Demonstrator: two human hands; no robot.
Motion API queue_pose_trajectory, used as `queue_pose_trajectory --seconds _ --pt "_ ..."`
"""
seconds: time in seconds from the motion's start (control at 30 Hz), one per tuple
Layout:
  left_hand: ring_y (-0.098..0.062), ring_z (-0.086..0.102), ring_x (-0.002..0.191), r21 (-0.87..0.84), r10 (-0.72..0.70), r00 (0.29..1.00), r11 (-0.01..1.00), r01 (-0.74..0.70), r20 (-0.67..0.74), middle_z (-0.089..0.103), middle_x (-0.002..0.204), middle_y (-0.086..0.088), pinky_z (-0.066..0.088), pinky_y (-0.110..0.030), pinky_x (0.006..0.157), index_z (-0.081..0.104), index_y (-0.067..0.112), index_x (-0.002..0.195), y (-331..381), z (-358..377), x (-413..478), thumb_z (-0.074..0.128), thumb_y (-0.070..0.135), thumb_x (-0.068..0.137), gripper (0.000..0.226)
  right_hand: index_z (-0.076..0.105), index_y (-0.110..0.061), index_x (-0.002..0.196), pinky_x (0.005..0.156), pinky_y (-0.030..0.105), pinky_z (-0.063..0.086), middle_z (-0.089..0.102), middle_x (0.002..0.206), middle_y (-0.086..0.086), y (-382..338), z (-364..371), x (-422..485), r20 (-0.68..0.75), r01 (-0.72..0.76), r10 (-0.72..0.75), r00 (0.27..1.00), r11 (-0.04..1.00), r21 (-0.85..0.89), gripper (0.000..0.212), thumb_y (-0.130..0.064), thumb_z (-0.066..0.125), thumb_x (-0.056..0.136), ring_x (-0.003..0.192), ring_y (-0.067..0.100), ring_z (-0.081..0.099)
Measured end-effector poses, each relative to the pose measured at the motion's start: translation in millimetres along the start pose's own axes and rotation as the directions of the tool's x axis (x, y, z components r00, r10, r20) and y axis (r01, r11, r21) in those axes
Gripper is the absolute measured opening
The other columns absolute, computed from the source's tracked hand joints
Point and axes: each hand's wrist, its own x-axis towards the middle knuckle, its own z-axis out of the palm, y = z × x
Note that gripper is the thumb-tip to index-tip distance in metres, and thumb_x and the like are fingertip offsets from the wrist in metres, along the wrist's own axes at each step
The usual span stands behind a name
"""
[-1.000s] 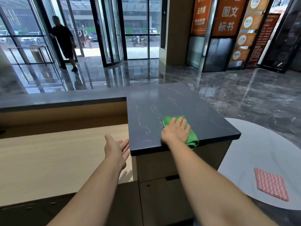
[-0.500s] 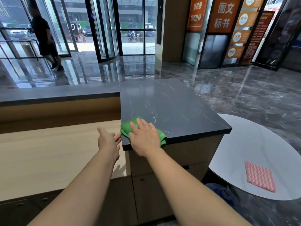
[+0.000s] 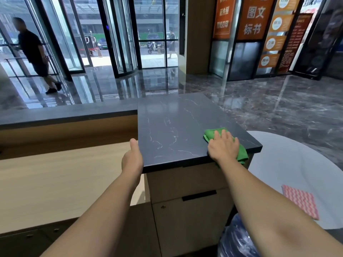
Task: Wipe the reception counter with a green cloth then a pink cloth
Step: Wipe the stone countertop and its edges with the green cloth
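Note:
The dark marble reception counter (image 3: 172,130) fills the middle of the view. A green cloth (image 3: 215,133) lies near its front right corner, partly hanging over the edge. My right hand (image 3: 223,148) presses flat on the cloth with straight fingers. My left hand (image 3: 132,160) rests against the counter's front left edge, thumb up, holding nothing. A pink cloth (image 3: 300,203) with a zigzag pattern lies folded on the round white table (image 3: 278,160) at the lower right.
A lower wooden desk surface (image 3: 61,179) runs to the left, below the long dark ledge (image 3: 65,115). A cabinet front with a dark handle slot (image 3: 198,195) sits under the counter. A blue bag (image 3: 235,238) is by the floor. A person (image 3: 35,54) walks near the glass doors.
My right hand has slid the green cloth from the counter's front left corner to its front right corner. My left hand has moved up against the counter's left edge.

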Motion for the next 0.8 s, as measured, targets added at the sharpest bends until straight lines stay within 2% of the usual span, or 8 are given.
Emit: queue_pose_trajectory --seconds 0.1,0.23,0.33,0.43,0.5,0.63,0.73,0.8 --pt "-0.011 0.043 0.070 0.050 0.074 0.997 0.996 -0.074 0.012 0.045 0.077 0.008 0.035 -0.029 0.064 0.048 0.018 0.091 2.0 -6.1 -6.0 0.018 0.050 0.101 0.045 0.033 -0.019 0.148 0.116 0.045 0.012 0.024 0.158 0.010 -37.5 2.8 -29.9 -0.048 -0.080 0.083 0.995 0.995 0.063 0.054 -0.031 0.035 0.096 0.144 0.026 0.019" --pt "-0.007 0.039 0.064 0.114 0.159 0.987 0.981 -0.157 -0.004 0.042 0.070 0.008 0.033 -0.028 0.058 0.041 0.021 0.066 5.6 -15.0 -7.1 0.020 0.048 0.101 0.050 0.023 -0.018 0.154 0.119 0.048 -0.002 0.013 0.162 0.009 -99.7 13.6 -91.5 -0.090 0.019 -0.003 0.996 0.982 0.186 0.056 -0.035 0.031 0.101 0.149 0.026 0.006" --pt "-0.008 0.045 0.067 0.143 0.229 0.973 0.962 -0.231 0.031 0.046 0.071 0.009 0.037 -0.033 0.075 0.046 0.022 0.065 8.4 -15.1 -10.5 0.021 0.045 0.101 0.049 0.016 -0.018 0.156 0.117 0.050 -0.011 0.005 0.164 0.008 -126.0 20.7 -119.7 -0.100 0.145 -0.126 0.987 0.963 0.227 0.056 -0.037 0.027 0.104 0.150 0.025 -0.003" --pt "-0.030 0.061 0.084 0.154 0.270 0.959 0.947 -0.281 0.091 0.059 0.078 0.000 0.051 -0.046 0.086 0.052 0.024 0.068 7.7 -4.2 -11.1 0.025 0.051 0.098 0.049 0.015 -0.020 0.155 0.116 0.049 -0.015 0.004 0.164 0.008 -115.6 26.7 -121.4 -0.124 0.201 -0.177 0.976 0.955 0.217 0.055 -0.038 0.026 0.104 0.150 0.027 -0.006" --pt "-0.036 0.063 0.090 0.172 0.296 0.946 0.933 -0.316 0.135 0.062 0.083 -0.005 0.053 -0.052 0.087 0.054 0.024 0.067 5.8 7.8 -11.2 0.027 0.058 0.091 0.050 0.018 -0.022 0.155 0.115 0.048 -0.015 0.005 0.164 0.007 -97.4 30.5 -116.0 -0.153 0.154 -0.121 0.981 0.961 0.228 0.055 -0.039 0.027 0.104 0.150 0.029 -0.005" --pt "-0.034 0.061 0.084 0.235 0.328 0.905 0.889 -0.393 0.270 0.054 0.082 0.000 0.051 -0.041 0.080 0.052 0.021 0.080 5.5 39.5 -15.7 0.027 0.055 0.093 0.044 0.021 -0.026 0.153 0.111 0.049 0.006 0.001 0.164 0.004 -41.4 28.6 -87.4 -0.150 -0.055 0.104 0.983 0.954 0.296 0.053 -0.040 0.031 0.103 0.146 0.030 0.003" --pt "-0.014 0.050 0.069 0.310 0.353 0.861 0.826 -0.471 0.367 0.047 0.077 0.005 0.039 -0.030 0.067 0.045 0.018 0.085 4.7 62.6 -19.8 0.024 0.046 0.101 0.039 0.027 -0.032 0.150 0.109 0.049 0.016 -0.003 0.162 0.009 3.2 22.0 -62.7 -0.150 -0.200 0.264 0.953 0.919 0.341 0.049 -0.039 0.038 0.102 0.142 0.032 0.008" --pt "-0.005 0.049 0.069 0.309 0.363 0.843 0.812 -0.496 0.397 0.050 0.084 0.003 0.036 -0.031 0.074 0.044 0.019 0.086 2.7 73.3 -21.4 0.025 0.047 0.101 0.037 0.030 -0.035 0.147 0.107 0.049 0.023 -0.002 0.160 0.010 23.7 19.2 -51.0 -0.150 -0.270 0.357 0.922 0.871 0.411 0.048 -0.036 0.042 0.101 0.138 0.033 0.014"
